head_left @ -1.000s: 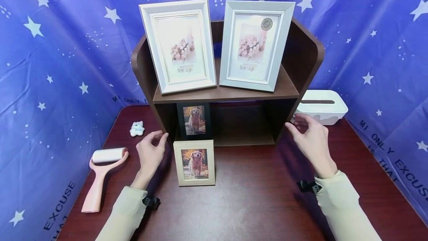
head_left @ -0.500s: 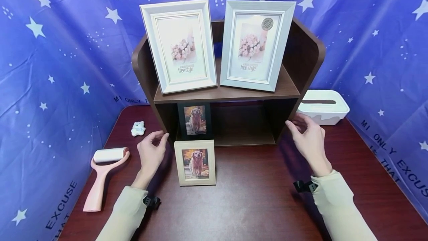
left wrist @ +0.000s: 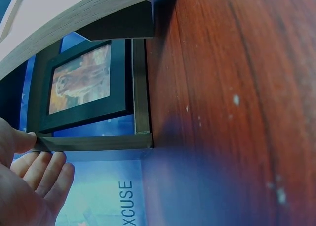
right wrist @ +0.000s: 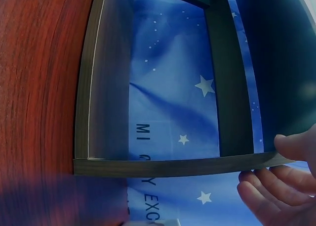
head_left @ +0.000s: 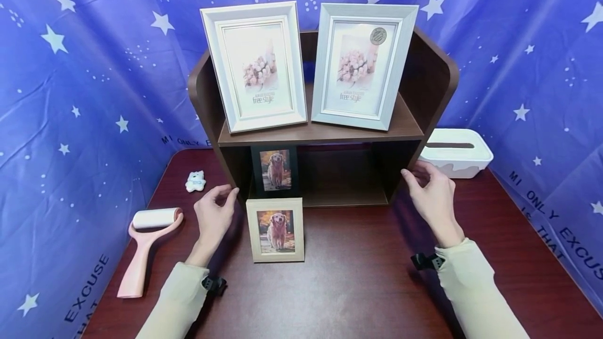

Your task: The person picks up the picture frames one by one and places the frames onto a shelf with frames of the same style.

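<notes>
A dark brown two-tier desktop shelf (head_left: 320,134) stands on the table, with a hand at each side. My left hand (head_left: 214,213) pinches the front edge of its left side panel, thumb inside and fingers outside, as the left wrist view shows. My right hand (head_left: 433,195) holds the right panel's edge in the same way, seen in the right wrist view. On the upper board lean a white picture frame (head_left: 218,67) and a grey picture frame (head_left: 320,67). A black picture frame (head_left: 256,171) stands in the lower compartment. Before it, on the table, is a beige picture frame (head_left: 252,232).
A pink-handled lint roller (head_left: 136,266) and a small white bear figure (head_left: 195,181) lie on the table at the left. Behind my right hand is a white tissue box (head_left: 459,157). A blue star-patterned curtain (head_left: 94,93) encloses the table.
My right forearm has shifted slightly left, its hand staying at the right panel. My left hand keeps its place at the left panel. The shelf and frames stay put; the head view shifts slightly.
</notes>
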Action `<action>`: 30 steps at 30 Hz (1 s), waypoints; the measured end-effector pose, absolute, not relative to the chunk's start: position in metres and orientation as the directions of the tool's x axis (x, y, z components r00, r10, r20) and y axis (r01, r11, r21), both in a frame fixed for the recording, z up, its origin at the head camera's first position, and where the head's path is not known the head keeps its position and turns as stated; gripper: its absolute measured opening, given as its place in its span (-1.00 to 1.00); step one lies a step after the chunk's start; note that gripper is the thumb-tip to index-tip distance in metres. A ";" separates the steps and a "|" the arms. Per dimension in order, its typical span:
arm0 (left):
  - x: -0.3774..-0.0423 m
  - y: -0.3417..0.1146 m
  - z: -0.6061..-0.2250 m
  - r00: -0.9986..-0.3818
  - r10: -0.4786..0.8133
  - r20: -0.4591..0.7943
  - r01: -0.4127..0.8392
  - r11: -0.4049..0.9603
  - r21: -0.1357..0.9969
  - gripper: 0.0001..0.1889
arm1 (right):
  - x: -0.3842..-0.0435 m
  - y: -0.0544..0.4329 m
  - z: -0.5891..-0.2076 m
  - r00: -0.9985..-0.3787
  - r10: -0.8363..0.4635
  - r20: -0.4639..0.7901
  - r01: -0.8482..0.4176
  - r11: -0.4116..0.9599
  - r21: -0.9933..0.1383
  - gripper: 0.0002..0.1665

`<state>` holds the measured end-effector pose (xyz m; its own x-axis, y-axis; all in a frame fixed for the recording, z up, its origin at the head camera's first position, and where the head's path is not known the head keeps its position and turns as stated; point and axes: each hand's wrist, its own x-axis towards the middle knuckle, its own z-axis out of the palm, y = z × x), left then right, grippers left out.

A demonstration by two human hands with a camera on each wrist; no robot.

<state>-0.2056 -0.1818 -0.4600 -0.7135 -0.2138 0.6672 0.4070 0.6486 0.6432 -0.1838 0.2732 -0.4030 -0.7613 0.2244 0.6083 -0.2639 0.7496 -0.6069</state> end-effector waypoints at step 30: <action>-0.179 -0.199 -0.466 -0.822 -0.154 0.549 0.332 0.652 0.681 -0.79 | -0.187 0.270 -0.404 -0.735 0.252 0.629 -0.253 0.759 -0.600 -0.79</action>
